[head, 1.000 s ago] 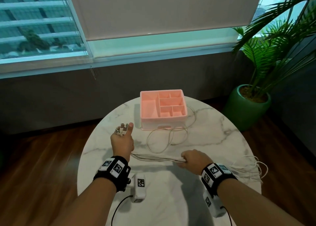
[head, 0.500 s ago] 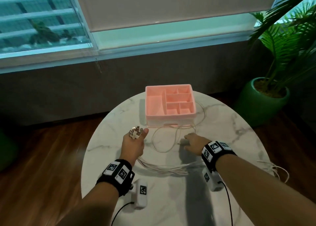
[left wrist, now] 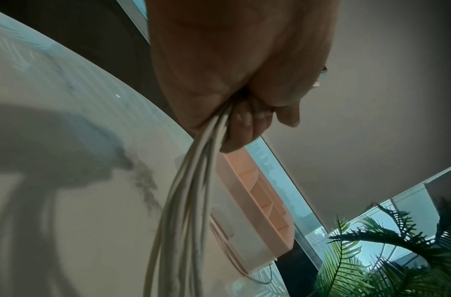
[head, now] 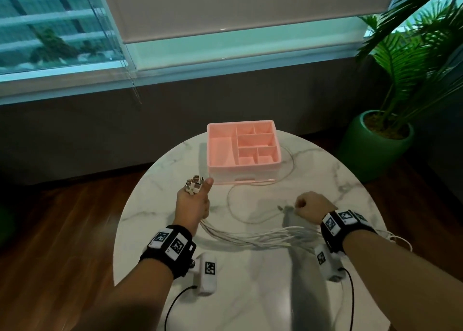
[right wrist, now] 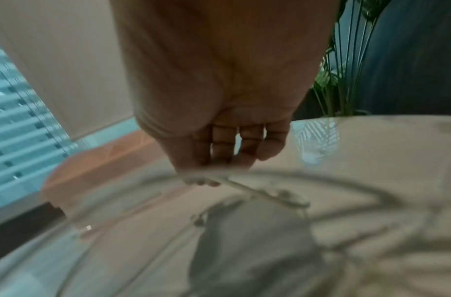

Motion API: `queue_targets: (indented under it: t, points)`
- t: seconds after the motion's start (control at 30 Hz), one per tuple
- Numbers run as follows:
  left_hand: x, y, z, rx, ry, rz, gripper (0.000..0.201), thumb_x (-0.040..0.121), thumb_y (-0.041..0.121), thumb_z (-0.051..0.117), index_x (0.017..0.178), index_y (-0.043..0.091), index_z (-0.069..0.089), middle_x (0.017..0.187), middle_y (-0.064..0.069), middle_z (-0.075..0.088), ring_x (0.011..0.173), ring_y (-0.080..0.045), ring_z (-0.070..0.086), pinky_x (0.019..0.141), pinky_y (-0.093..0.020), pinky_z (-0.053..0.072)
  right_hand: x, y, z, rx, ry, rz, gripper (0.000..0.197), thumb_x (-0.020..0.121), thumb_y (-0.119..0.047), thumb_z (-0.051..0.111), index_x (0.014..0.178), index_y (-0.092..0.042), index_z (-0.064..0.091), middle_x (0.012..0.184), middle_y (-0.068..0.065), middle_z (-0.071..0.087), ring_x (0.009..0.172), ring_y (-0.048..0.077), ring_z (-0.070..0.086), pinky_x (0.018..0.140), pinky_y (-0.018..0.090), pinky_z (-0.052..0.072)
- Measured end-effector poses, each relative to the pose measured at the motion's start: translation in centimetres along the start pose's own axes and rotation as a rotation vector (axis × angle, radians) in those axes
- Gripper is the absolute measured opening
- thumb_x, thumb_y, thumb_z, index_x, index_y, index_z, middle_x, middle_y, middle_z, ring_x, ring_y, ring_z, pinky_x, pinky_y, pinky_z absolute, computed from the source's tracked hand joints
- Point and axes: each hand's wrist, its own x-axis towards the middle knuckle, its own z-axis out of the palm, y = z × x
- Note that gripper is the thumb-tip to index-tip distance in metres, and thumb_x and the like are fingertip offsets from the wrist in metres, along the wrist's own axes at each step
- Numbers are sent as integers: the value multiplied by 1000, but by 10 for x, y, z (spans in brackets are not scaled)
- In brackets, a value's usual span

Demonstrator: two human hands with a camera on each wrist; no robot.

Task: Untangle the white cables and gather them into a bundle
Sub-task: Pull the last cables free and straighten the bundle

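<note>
My left hand (head: pixel 193 203) grips a bundle of white cables (head: pixel 263 238) in its fist, with the connector ends (head: pixel 194 185) sticking up beside the thumb. The bundle trails right across the marble table (head: pixel 250 293) and passes under my right wrist. In the left wrist view the cables (left wrist: pixel 191 180) hang out of the left hand (left wrist: pixel 234 80). My right hand (head: pixel 309 205) is curled, and its fingertips pinch the end of a loose white cable (head: pixel 228 200) that loops in front of the pink organizer. The right wrist view is blurred but shows that cable end (right wrist: pixel 264 195) at the right hand's (right wrist: pixel 219 100) fingertips.
A pink compartment organizer (head: pixel 243 173) stands at the back of the round table, with a cable running round its right side. Cable ends (head: pixel 398 240) hang over the table's right edge. A green plant pot (head: pixel 375 150) stands on the floor at the right.
My right hand let go of the bundle, reached forward to the loose loop and now pinches its end, drawn a little right. The left hand keeps its grip.
</note>
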Motion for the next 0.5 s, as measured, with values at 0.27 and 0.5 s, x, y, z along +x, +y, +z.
queue_targets:
  t: [0.27, 0.5]
  points:
    - [-16, 5, 13, -118, -117, -38, 31, 88, 25, 77, 78, 21, 48, 55, 7, 28, 42, -8, 23, 38, -19, 21, -35, -121, -23, 719, 275, -335, 11, 96, -22, 63, 87, -16, 64, 54, -4, 54, 47, 12, 48, 49, 28, 43]
    - [-33, 19, 10, -144, -189, -45, 59, 72, 56, 78, 93, 1, 68, 61, -7, 59, 56, -20, 49, 51, -27, 36, -65, -198, 36, 718, 275, -419, 6, 90, -17, 67, 91, -15, 72, 64, -2, 67, 55, 9, 61, 55, 23, 50]
